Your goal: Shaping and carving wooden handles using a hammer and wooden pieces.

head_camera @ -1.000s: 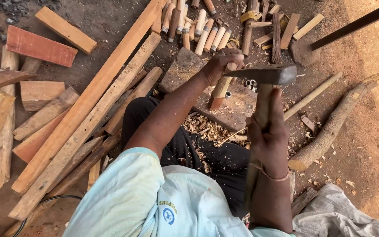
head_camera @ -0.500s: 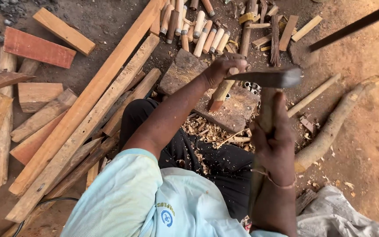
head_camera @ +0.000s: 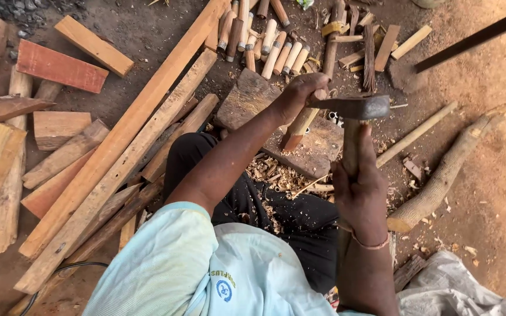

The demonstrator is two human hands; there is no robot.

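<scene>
Right hand (head_camera: 358,187): grip closed round wooden handle of axe (head_camera: 352,108), dark metal head level, just above chopping block (head_camera: 276,120). Left hand (head_camera: 300,93): grip closed on top end of a short wooden peg (head_camera: 297,129), held tilted, lower reddish tip resting on the block. Axe head touching or just beside left-hand fingers; can't tell which. Block: dark, worn slab flat on the dirt ground (head_camera: 487,175), in front of the knees. Wood shavings (head_camera: 276,178) heaped betw. block and black trousers (head_camera: 253,199). Beyond block, row of finished pale pegs (head_camera: 276,50) lying side by side, w/ scrap sticks and split offcuts (head_camera: 370,47) to their right. Right of block: thin bamboo stick (head_camera: 417,134), then thick rough branch (head_camera: 446,175), both lying diagonal. Left side: two long planks (head_camera: 124,146) running diagonal, short boards near, incl. a red-brown board (head_camera: 60,67) and a pale one (head_camera: 92,45). Light blue shirt (head_camera: 194,269) at bottom of view; thin bangle (head_camera: 370,243) on right wrist. Grey cloth (head_camera: 458,292) at bottom right.
</scene>
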